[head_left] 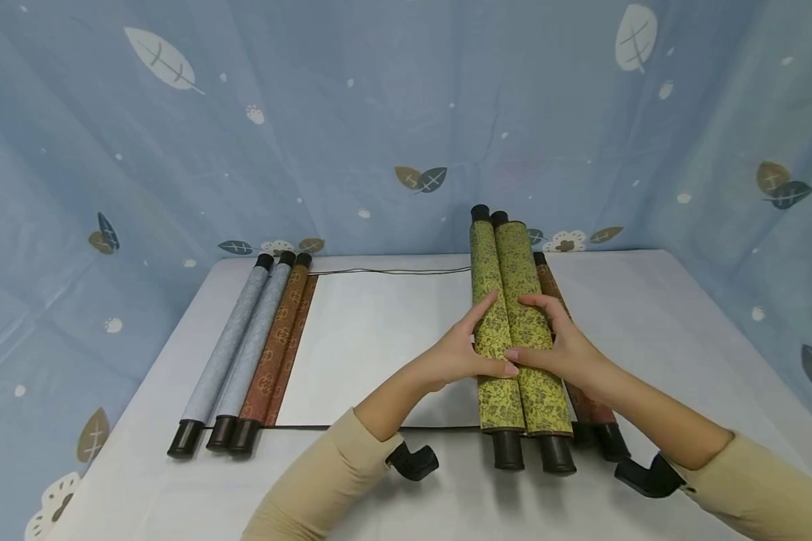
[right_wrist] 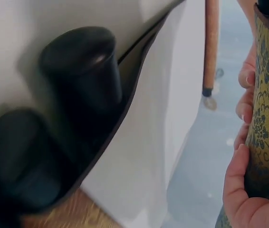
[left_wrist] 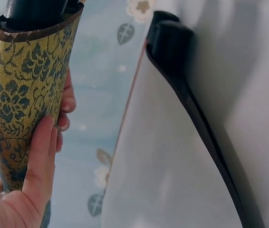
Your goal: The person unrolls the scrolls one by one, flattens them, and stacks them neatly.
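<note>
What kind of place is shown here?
Probably a staged recording booth rather than a home: leaf-printed blue cloth hangs around a white table, where rolled scrolls lie and both hands work.

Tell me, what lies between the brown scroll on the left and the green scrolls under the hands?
Only the unrolled white sheet, bare in the head view.

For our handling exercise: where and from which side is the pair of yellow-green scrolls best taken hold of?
Grip the yellow-green scrolls around the patterned middle, coming from above with one hand on each side. They lie lengthwise, long and round, so a mid-length hold probably balances them; the black end knobs are short and smooth. The left hand and right hand grip there now.
</note>
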A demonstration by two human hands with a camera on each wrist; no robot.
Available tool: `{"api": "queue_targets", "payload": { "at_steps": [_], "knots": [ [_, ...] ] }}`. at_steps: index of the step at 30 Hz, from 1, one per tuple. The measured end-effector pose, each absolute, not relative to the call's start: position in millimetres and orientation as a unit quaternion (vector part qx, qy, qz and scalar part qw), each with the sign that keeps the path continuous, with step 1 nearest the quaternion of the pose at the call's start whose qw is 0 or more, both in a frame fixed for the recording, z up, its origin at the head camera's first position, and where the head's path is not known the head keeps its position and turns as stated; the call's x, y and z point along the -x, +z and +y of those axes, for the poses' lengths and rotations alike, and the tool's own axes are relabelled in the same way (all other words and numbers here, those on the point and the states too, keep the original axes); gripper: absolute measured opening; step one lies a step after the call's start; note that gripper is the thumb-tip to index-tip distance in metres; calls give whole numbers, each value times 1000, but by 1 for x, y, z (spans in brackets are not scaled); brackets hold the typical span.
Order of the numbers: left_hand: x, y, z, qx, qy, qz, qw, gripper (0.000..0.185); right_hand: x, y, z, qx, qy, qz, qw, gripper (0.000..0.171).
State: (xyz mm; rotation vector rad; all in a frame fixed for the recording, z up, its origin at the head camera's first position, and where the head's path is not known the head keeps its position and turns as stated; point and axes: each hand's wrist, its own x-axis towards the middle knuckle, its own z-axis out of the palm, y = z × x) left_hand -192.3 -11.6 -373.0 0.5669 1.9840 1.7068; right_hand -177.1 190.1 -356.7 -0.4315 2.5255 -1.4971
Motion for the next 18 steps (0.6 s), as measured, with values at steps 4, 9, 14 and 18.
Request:
{"api": "queue_targets", "payload": {
  "at_steps": [4,9,14,18],
  "knots": [
    [193,-377,-27,-194,615,730,226,105,182,-360,175,144,-512,839,111,85],
    [193,-384,-43,-170,609,743,218,105,187,-362,159,127,-535,822,152,88],
    [194,-392,-58,-150,598,759,209,104,194,-368,142,126,-539,816,165,90],
    [194,-396,-71,-141,596,763,206,104,199,-373,128,141,-536,815,171,90]
  ]
}}
